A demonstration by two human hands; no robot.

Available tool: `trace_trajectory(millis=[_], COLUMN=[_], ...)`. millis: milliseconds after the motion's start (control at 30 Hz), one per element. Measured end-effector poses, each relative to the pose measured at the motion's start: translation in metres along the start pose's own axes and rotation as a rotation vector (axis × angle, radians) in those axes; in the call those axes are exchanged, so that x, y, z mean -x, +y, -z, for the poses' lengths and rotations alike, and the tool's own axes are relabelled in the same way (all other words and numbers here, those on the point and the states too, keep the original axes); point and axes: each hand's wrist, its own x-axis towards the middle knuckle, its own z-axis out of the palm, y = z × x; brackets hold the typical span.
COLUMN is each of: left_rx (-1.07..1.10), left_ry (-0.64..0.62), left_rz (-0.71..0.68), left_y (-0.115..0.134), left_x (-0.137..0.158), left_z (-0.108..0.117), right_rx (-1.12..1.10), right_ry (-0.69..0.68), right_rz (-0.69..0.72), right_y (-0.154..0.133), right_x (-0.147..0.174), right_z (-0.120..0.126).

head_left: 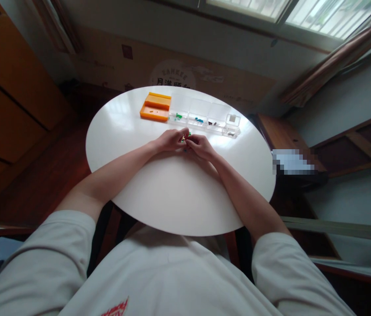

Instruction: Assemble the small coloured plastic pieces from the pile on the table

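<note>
Near the middle of a white round table [172,193], my left hand [173,139] and my right hand [200,146] meet with fingertips pinched together. Between them shows a small green piece [189,134] with a touch of yellow; its kind is too small to make out. A tiny blue bit appears just below the fingers. Beyond my hands stand clear plastic boxes with their lids up. They hold green pieces [178,116], blue pieces [199,120] and dark brown pieces [212,123].
An orange tray [154,115] with a few small bits in it stands at the back left of the table, beside the clear boxes. A small clear box [232,131] ends the row at the right. Behind the table is a printed cardboard panel [225,72]; a brown wooden cabinet [290,136] is to the right.
</note>
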Motion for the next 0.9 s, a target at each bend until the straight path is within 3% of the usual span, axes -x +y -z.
trace_trajectory(millis=[900], left_rx=[-0.025], left_ry=[0.002], left_rz=[0.005], left_y=[0.0003], left_x=[-0.0008], left_z=[-0.0003], right_rx=[0.082], right_ry=[0.013], right_rz=[0.055], right_y=[-0.0017], right_x=[0.0002], right_z=[0.0023])
